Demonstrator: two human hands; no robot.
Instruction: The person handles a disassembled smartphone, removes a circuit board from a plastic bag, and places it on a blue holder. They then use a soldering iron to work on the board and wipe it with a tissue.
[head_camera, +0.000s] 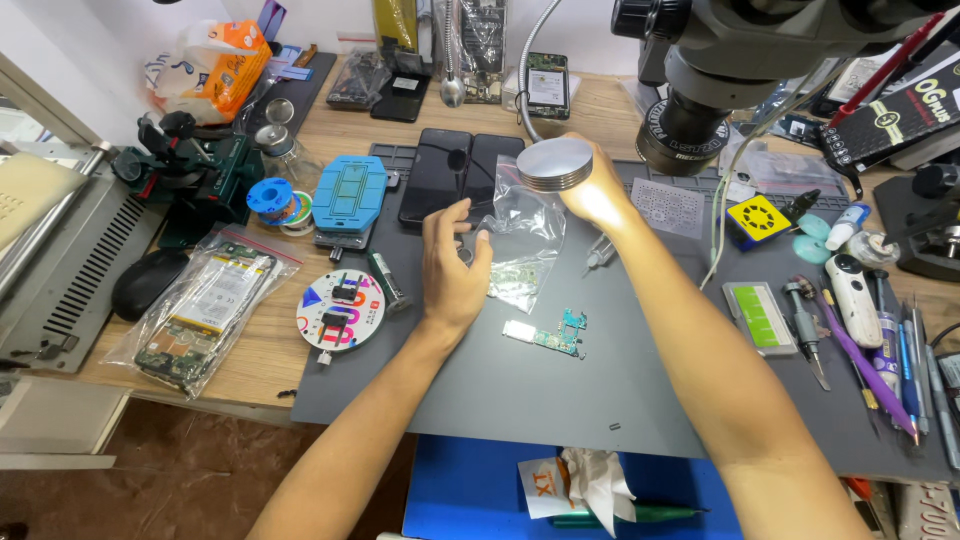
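My right hand (596, 196) holds up a clear plastic zip bag (527, 232) with small parts inside, just under a bright round lamp head (554, 164) on a flexible neck. My left hand (452, 262) hovers over the dark work mat (560, 385), fingers curled near a small ring-shaped part beside the bag; whether it grips that part is unclear. A green phone circuit board (551, 335) lies on the mat just below the bag. Two dark phones (461, 174) lie side by side behind my left hand.
A microscope head (700, 90) hangs over the right side. Tweezers, screwdrivers and pens (860, 340) lie at the right. At the left are a blue phone jig (350, 194), a round sticker disc (341, 310), a bagged phone (200, 312) and a black mouse (146, 282).
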